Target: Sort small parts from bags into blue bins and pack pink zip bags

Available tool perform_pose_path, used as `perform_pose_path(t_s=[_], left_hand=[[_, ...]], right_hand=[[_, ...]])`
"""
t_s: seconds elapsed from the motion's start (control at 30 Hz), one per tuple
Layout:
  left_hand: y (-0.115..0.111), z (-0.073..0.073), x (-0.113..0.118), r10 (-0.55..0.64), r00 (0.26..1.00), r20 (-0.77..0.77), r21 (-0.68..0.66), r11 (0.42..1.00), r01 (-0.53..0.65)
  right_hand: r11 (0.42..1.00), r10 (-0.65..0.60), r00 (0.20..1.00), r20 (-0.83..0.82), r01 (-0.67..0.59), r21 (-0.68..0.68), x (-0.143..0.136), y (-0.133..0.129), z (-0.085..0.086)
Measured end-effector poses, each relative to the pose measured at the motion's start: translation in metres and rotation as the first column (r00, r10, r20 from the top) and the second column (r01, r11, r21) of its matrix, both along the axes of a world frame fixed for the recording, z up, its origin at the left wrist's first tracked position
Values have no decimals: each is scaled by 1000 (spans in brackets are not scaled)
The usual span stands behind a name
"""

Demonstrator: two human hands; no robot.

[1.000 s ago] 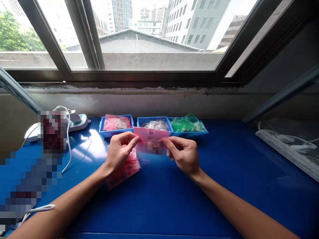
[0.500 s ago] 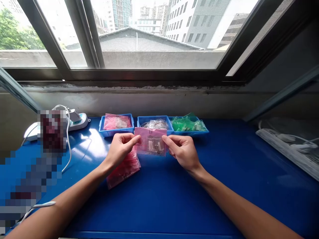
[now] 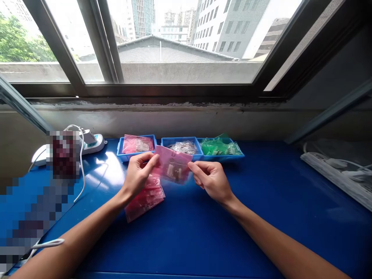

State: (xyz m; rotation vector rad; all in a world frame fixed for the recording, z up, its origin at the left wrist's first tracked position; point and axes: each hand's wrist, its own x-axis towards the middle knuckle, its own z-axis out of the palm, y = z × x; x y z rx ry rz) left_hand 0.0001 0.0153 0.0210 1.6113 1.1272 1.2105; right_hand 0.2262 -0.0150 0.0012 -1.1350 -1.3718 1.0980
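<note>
A small pink see-through plastic bag (image 3: 165, 161) hangs tilted above the table, its right side lower. Small light-coloured and metallic parts show inside it, slightly blurred. My left hand (image 3: 137, 175) pinches the bag's upper left edge between thumb and finger. At the right edge, my right hand (image 3: 214, 180) has thumb and finger closed on the bag. Below my left hand, several pink bags (image 3: 145, 201) lie overlapping on the table, partly hidden by that hand and the held bag.
Along the wall stand blue trays: the left tray (image 3: 124, 157) holds pink bags, the middle tray (image 3: 198, 158) clear bags, the right tray (image 3: 226, 158) green bags. Power strips lie at the left (image 3: 97, 144) and right (image 3: 334, 176), with white cables. The blue table (image 3: 186, 240) is shiny.
The pink bag has tipped from nearly level, its right side dropping, and shifted slightly left. Both hands stay at its edges. The whole view has moved slightly.
</note>
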Motion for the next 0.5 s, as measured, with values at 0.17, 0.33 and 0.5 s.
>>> perform_pose_path(t_s=[0.17,0.33,0.5], left_hand=[[37,6,-41,312,950,-24,171,937,-303],[70,-7,-76,573,724,-384,340,817,-466],[70,-16,-75,656,558,-508,481,753,-448]], right_hand=[[999,52,999,5,-52,-8,1,-1,-1],[997,82,997,4,-82,-2,1,-3,-1],[996,85,996,10,-85,10,0,-4,1]])
